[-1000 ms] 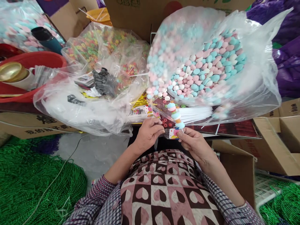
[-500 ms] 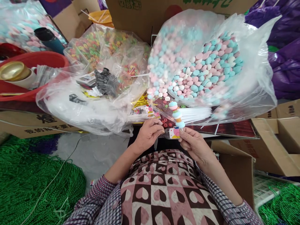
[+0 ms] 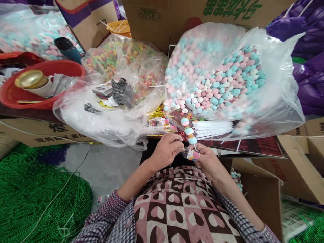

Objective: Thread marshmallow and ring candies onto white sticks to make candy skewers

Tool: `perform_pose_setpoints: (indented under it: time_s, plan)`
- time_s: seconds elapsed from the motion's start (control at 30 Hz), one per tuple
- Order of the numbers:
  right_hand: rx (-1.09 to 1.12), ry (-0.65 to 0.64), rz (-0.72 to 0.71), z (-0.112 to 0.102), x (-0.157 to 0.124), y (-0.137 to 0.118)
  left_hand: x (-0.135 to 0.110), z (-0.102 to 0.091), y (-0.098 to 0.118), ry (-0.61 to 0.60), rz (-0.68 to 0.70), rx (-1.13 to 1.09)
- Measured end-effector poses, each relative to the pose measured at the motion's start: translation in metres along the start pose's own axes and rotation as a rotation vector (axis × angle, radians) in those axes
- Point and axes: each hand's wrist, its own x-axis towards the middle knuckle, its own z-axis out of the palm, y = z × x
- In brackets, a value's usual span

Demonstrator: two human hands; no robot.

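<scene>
While the right hand (image 3: 209,158) is gripping the bottom of a thin white stick threaded with rounded pale blue, pink, white and orange sweets (image 3: 189,131), the left hand (image 3: 167,148) is pinching the clear end of a small see-through plastic packet with a colourful printed card (image 3: 192,154). The stick is leaning slightly left, over the near edge of the dark red worktop (image 3: 268,145), and the packet is lying between the hands. The sweets are looking light, soft and easily squashed, so the bare stick is offering the safer hold; the packet is looking limp and slippery, probably calling for an edge pinch. Compared with half a second ago, the packet is tilting more, its card sloping down rightward, and more bare stick is showing below the lowest sweet.
</scene>
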Motion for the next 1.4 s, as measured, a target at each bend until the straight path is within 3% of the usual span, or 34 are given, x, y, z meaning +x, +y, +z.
perform_pose_setpoints:
  time_s: [0.2, 0.3, 0.37, 0.53, 0.63, 0.77, 0.87, 1.17, 1.4]
  plan:
    - [-0.030, -0.073, 0.011, -0.003, 0.005, 0.009, 0.000, 0.000, 0.000, 0.021, 0.015, -0.006]
    - [0.013, -0.134, -0.049, 0.004, 0.008, 0.012, 0.002, -0.001, 0.003, 0.007, 0.052, -0.023]
    - [0.025, -0.108, -0.104, 0.008, 0.010, 0.014, 0.003, 0.000, 0.004, 0.001, 0.039, -0.048]
    - [-0.093, 0.036, -0.108, 0.002, 0.011, 0.004, 0.003, -0.003, -0.009, 0.119, -0.128, -0.241]
    - [-0.153, 0.088, -0.200, -0.011, 0.003, -0.011, 0.005, -0.011, -0.024, 0.186, -0.278, -0.367]
    - [-0.296, 0.053, -0.305, -0.034, -0.011, -0.025, 0.006, -0.017, -0.037, 0.211, -0.450, -0.490]
    - [-0.431, -0.011, -0.324, -0.048, -0.017, -0.028, 0.004, -0.015, -0.040, 0.213, -0.500, -0.549]
    - [-0.845, -0.115, -0.389, -0.056, -0.014, -0.050, 0.004, -0.019, -0.042, 0.127, -0.422, -0.583]
    - [-0.984, -0.230, -0.319, -0.068, -0.018, -0.065, 0.013, -0.026, -0.040, 0.085, -0.264, -0.457]
